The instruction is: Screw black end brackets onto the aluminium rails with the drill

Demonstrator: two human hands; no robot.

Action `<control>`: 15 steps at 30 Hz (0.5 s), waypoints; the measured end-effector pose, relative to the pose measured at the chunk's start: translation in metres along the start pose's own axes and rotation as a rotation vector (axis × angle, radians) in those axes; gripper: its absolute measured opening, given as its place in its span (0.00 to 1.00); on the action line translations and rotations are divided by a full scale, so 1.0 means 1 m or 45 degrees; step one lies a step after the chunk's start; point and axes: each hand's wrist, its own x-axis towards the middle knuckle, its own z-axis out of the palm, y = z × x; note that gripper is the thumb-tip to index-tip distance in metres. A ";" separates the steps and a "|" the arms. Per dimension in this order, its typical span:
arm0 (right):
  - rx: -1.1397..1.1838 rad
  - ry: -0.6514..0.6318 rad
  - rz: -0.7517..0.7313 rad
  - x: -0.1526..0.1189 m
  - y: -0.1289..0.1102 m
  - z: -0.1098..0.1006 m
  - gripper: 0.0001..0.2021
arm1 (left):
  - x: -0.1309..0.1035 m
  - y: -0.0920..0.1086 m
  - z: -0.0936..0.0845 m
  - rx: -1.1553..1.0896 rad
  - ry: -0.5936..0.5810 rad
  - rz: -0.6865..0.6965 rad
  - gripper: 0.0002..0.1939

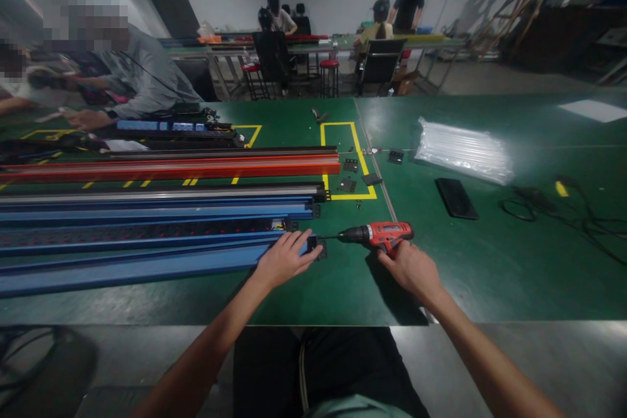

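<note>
My right hand (413, 269) is wrapped round the grip of a red and black cordless drill (385, 233). The drill points left, and its long thin bit reaches the black end cap (321, 247) on a blue channel profile (147, 269). Over the right end of that profile lies my left hand (287, 255), holding it with thumb and fingers on either side of the cap end. Whether the bit tip sits in a screw is too small to tell. Just behind, another blue profile (147, 235) carries a dark perforated strip and some wires at its end.
Further back lie more blue, black and orange profiles (220, 166). Small black end caps (349, 184) are scattered inside yellow tape. To the right are a black phone-like slab (455, 198), a bagged bundle of clear tubes (463, 150) and cables (553, 209). A co-worker (147, 72) works at left.
</note>
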 end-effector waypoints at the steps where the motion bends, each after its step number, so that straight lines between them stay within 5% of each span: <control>1: -0.002 -0.004 0.001 0.000 0.000 0.000 0.27 | 0.000 0.000 0.000 0.012 0.004 0.007 0.23; 15: -0.184 -0.006 -0.142 0.002 0.009 0.002 0.29 | 0.001 -0.002 0.001 -0.022 -0.026 0.012 0.23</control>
